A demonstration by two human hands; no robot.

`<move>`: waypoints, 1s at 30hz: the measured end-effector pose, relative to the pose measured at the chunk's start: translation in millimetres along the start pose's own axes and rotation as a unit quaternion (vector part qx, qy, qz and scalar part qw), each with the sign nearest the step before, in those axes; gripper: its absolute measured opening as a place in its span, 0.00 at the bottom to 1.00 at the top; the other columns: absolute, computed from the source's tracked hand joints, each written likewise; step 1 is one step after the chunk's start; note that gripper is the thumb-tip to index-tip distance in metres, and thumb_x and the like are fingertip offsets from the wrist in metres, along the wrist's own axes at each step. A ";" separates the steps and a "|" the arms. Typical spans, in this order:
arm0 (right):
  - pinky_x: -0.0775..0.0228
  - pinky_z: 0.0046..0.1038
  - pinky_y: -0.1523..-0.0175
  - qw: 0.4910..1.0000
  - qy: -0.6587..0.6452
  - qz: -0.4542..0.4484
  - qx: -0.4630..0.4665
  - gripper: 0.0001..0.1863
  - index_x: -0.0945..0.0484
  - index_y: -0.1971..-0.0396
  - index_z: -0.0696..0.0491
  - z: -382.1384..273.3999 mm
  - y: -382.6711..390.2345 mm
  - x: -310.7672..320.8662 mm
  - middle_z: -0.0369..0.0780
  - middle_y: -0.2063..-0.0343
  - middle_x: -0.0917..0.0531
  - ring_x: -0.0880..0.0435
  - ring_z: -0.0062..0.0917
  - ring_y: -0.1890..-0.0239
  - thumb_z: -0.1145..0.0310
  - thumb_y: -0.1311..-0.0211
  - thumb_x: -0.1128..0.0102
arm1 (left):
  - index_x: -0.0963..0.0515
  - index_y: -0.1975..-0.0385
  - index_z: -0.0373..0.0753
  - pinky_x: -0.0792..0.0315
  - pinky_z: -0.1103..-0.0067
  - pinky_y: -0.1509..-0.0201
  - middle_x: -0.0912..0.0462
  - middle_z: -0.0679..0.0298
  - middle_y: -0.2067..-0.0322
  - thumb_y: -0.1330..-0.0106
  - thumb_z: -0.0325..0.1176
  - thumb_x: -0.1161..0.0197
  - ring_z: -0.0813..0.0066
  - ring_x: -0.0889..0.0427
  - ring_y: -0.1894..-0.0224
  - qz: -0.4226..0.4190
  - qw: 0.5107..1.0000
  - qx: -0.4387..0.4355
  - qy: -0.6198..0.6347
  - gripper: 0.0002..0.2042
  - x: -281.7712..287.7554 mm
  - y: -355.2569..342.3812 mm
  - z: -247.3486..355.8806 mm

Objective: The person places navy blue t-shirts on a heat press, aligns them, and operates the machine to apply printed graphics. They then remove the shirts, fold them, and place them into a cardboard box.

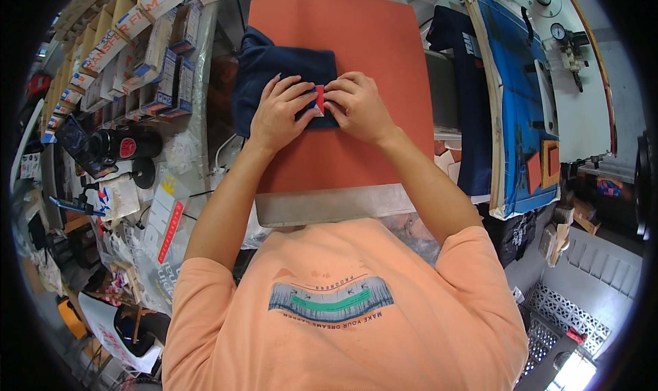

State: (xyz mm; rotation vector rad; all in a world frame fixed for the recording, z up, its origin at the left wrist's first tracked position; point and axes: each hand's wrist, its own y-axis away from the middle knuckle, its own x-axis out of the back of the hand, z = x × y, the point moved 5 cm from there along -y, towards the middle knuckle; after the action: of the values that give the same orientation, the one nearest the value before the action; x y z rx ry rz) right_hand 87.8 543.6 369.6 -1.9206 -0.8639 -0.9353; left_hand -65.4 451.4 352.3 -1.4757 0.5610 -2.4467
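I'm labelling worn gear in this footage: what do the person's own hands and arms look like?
Both the left hand and right hand are bare, with no gloves, rings or wristwatch visible. The forearms are uncovered too. Short, loose peach-orange sleeves end near the elbows.

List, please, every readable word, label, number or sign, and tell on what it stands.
Wording is described, not copied.
Peach shirt: readable dark lettering.
Stacked cartons, left: readable red lettering.
Printed grey sheet, left: large letters; smaller ones unclear.
Dark blue fabric, right: white letters, blurred.
Pressure gauge: markings too small.
Small red-and-white piece: none readable.
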 end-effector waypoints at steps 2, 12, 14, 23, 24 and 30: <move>0.36 0.42 0.37 1.000 -0.014 0.014 0.010 0.10 0.13 0.62 0.51 -6.0 -1.2 -5.5 0.33 0.53 0.14 0.24 0.33 0.43 0.63 0.42 0.29 | 0.14 0.54 0.45 0.40 0.58 0.26 0.16 0.68 0.46 0.38 0.42 0.28 0.64 0.25 0.36 0.001 1.000 0.002 0.001 0.15 -0.6 0.3 0.5; 0.41 0.47 0.36 0.999 0.043 -0.030 -0.008 0.06 0.12 0.68 0.49 -11.2 -7.6 -5.2 0.30 0.56 0.13 0.23 0.32 0.45 0.64 0.41 0.32 | 0.15 0.52 0.39 0.26 0.70 0.38 0.14 0.57 0.51 0.37 0.24 0.32 0.59 0.18 0.45 0.143 0.967 0.152 0.148 0.13 73.8 -3.3 -50.5; 0.41 0.47 0.36 0.998 0.036 -0.047 -0.012 0.06 0.12 0.68 0.49 -15.8 -12.9 -7.3 0.31 0.56 0.13 0.23 0.32 0.45 0.64 0.41 0.32 | 0.15 0.55 0.38 0.26 0.67 0.40 0.15 0.57 0.52 0.40 0.23 0.32 0.57 0.19 0.46 0.077 0.989 0.116 0.057 0.13 83.4 8.8 -61.7; 0.26 0.40 0.47 0.986 0.047 0.133 -0.088 0.05 0.13 0.74 0.52 5.9 0.6 94.7 0.40 0.60 0.12 0.15 0.38 0.54 0.67 0.48 0.31 | 0.15 0.58 0.39 0.28 0.65 0.37 0.18 0.60 0.49 0.43 0.22 0.31 0.56 0.22 0.42 -0.006 0.992 0.120 0.030 0.13 60.3 26.9 -65.0; 0.23 0.37 0.51 0.968 0.125 0.192 -0.106 0.05 0.13 0.73 0.51 10.4 16.7 140.2 0.41 0.59 0.12 0.14 0.37 0.56 0.67 0.46 0.31 | 0.15 0.57 0.39 0.28 0.65 0.37 0.18 0.60 0.49 0.43 0.22 0.31 0.56 0.22 0.42 0.000 0.991 0.131 0.032 0.13 61.0 31.8 -68.1; 0.24 0.40 0.50 0.681 0.526 0.364 -0.357 0.24 0.17 0.61 0.60 115.0 265.9 403.6 0.49 0.59 0.14 0.15 0.44 0.55 0.50 0.39 0.30 | 0.15 0.55 0.40 0.29 0.66 0.35 0.19 0.60 0.48 0.42 0.22 0.31 0.55 0.23 0.41 -0.004 0.989 0.131 0.071 0.14 55.9 30.5 -71.4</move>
State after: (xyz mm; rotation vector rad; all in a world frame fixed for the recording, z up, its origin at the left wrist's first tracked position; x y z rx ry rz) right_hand 537.4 617.2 567.5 -1.5575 1.0261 -1.6481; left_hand -154.7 417.0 353.5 -1.2103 0.2450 -2.5307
